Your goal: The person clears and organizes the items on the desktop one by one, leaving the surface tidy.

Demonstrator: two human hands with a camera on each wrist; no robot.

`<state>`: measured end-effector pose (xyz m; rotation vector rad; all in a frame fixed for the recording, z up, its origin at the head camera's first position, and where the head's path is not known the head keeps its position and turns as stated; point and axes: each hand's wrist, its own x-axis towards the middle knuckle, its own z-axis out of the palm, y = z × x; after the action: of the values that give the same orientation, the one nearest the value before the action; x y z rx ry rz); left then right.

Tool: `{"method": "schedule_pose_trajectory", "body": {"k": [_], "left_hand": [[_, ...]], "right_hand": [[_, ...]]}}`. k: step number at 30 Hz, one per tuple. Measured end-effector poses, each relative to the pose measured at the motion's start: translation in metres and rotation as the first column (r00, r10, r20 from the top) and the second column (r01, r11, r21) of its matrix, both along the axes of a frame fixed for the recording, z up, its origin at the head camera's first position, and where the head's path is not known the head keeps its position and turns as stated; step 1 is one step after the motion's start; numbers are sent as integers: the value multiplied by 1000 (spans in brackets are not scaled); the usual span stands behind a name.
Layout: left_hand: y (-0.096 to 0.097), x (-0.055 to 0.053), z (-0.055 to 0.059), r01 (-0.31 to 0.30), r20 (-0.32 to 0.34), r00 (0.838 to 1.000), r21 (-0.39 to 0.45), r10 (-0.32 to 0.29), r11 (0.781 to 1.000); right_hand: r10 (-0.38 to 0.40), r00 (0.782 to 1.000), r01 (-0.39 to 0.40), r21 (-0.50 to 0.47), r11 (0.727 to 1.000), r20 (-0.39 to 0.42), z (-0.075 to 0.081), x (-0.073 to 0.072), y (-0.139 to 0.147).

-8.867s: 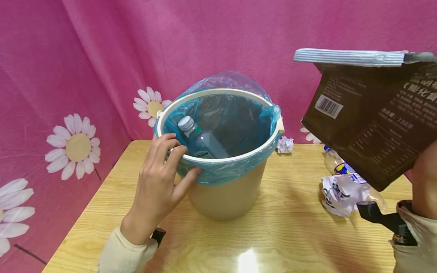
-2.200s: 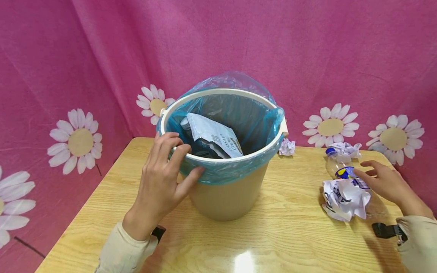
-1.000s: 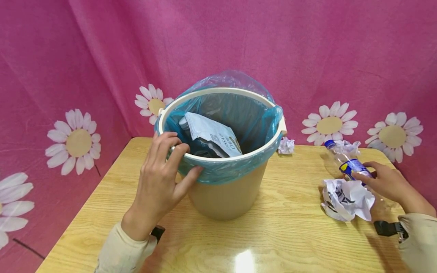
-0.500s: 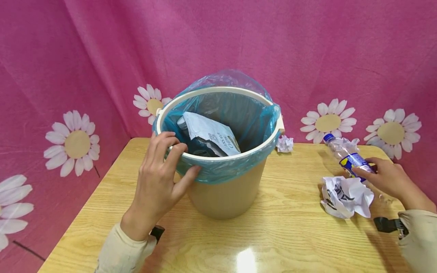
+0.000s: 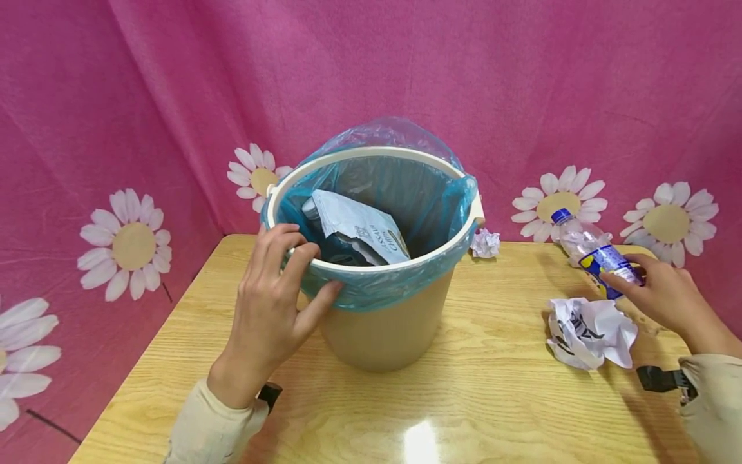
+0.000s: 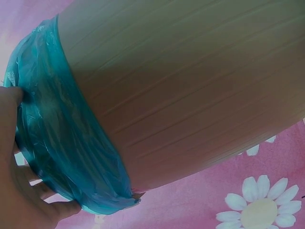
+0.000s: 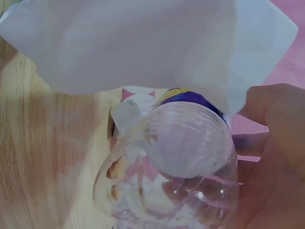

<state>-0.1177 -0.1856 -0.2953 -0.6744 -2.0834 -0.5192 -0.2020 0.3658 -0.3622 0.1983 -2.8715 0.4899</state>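
My left hand [image 5: 263,303] grips the near-left rim of a beige trash bin [image 5: 382,341], fingers over the edge and thumb outside on the blue bag liner [image 5: 400,283]. In the left wrist view the liner [image 6: 71,138] folds down over the bin wall [image 6: 190,86]. At the right, my right hand [image 5: 672,299] holds a clear plastic bottle [image 5: 608,264] by its blue label, tilted with the blue cap away from me. The bottle's base [image 7: 167,167] fills the lower right wrist view. Inside the bin lies a torn silver chip bag [image 5: 362,225], partly covering another bottle.
A large crumpled paper [image 5: 588,332] lies on the wooden table [image 5: 493,399] just in front of the held bottle. Beside the bin's right side sits a small paper ball [image 5: 485,243]. More crumpled paper is partly hidden behind the bottle. A pink flowered curtain [image 5: 371,64] stands behind.
The brown-backed chip bag, earlier in my right hand, now lies in the bin. My right hand has since gripped the bottle and raised it, moving it slightly away. The left hand stays put.
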Motion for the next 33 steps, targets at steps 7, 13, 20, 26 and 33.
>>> {"method": "schedule_pose_trajectory", "body": {"k": [7, 13, 20, 26, 33], "left_hand": [[0, -1, 1, -1, -3, 1000, -2, 1, 1000], [0, -1, 0, -6, 1, 1000, -5, 6, 1000], [0, 0, 0, -6, 7, 1000, -3, 6, 1000], [0, 0, 0, -7, 8, 1000, -5, 7, 1000], [1, -1, 0, -6, 2, 1000, -1, 6, 1000]], "right_hand": [[-13, 1000, 13, -9, 1000, -16, 3, 1, -2], [-31, 996, 30, -17, 999, -78, 8, 3, -6], [-55, 992, 50, -55, 997, -110, 16, 7, -13], [-68, 983, 51, -102, 993, -170, 22, 11, -20], [-69, 980, 43, -141, 989, -185, 28, 12, -27]]}}
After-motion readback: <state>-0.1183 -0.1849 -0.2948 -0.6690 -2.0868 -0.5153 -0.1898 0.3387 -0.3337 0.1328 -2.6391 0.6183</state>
